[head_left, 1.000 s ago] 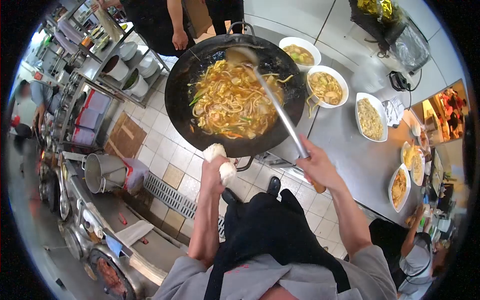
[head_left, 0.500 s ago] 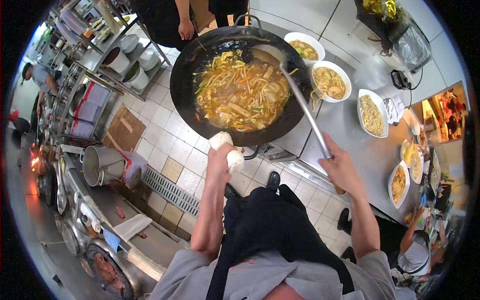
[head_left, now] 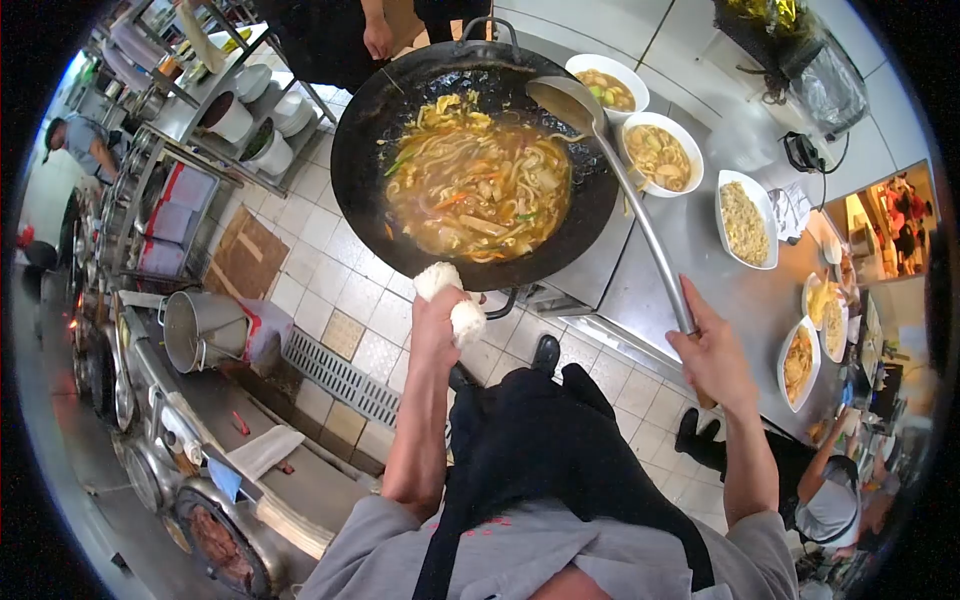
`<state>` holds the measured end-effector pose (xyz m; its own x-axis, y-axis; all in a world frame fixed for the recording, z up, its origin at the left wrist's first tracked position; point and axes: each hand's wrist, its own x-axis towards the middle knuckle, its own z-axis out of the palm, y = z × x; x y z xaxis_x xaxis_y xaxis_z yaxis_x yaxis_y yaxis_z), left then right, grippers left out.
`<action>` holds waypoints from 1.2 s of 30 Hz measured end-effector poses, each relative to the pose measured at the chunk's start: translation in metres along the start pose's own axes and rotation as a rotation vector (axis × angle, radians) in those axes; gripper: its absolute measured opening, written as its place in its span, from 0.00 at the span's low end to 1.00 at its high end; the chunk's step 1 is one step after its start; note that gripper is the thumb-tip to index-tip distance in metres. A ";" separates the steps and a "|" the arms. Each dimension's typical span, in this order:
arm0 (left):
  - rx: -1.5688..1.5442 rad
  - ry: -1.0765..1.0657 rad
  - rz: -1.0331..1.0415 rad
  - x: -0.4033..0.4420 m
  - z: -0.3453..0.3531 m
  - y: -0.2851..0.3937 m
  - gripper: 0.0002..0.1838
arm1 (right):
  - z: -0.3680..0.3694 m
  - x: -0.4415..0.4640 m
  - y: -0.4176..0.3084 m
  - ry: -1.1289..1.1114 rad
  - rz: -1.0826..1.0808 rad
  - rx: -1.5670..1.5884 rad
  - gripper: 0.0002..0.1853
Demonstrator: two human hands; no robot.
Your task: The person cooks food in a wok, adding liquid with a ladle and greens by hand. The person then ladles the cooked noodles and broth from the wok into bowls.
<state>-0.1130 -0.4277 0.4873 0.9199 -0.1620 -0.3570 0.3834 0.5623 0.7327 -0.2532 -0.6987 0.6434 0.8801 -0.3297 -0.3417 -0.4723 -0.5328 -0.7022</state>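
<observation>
A large black wok full of noodles in brown sauce is in front of me. My left hand is closed round a white cloth at the wok's near rim; the cloth hides the part it grips. My right hand is wrapped round the handle of a long metal ladle. The ladle's bowl is over the wok's right rim, near two white bowls. One bowl of noodles in broth stands farther back, the other bowl nearer to me.
On the steel counter at right are a boat-shaped dish of rice-like food and several filled dishes. A person's hand hangs behind the wok. A metal pot stands at left. Another person is at lower right.
My right hand and the ladle have moved right, bringing the ladle's bowl from the noodles to the wok's right rim. The wok has shifted slightly left with my left hand.
</observation>
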 end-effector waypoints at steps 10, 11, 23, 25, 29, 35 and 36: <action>0.075 -0.005 -0.028 0.005 0.003 -0.003 0.13 | 0.047 -0.034 -0.006 -0.648 0.490 1.344 0.32; 0.058 0.011 -0.028 0.002 0.007 -0.002 0.09 | 0.045 -0.032 -0.002 -0.719 0.530 1.507 0.31; 0.030 0.050 -0.077 0.008 -0.003 -0.008 0.07 | 0.017 -0.036 -0.009 -0.942 0.452 1.931 0.32; 0.014 0.039 -0.067 0.007 0.001 -0.008 0.08 | 0.009 -0.038 -0.014 -0.923 0.426 1.957 0.32; 0.023 0.032 -0.071 0.018 0.008 -0.010 0.10 | 0.000 -0.028 -0.015 -0.897 0.358 1.965 0.31; 0.041 0.053 -0.085 0.024 0.016 -0.007 0.09 | -0.011 -0.012 -0.014 -0.895 0.298 1.962 0.31; 0.033 0.048 -0.080 0.024 0.016 -0.008 0.08 | -0.015 -0.012 -0.016 -0.901 0.291 1.969 0.31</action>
<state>-0.0927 -0.4495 0.4821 0.8815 -0.1656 -0.4422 0.4588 0.5216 0.7193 -0.2568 -0.6981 0.6676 0.8709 0.4320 -0.2343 -0.4336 0.8999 0.0473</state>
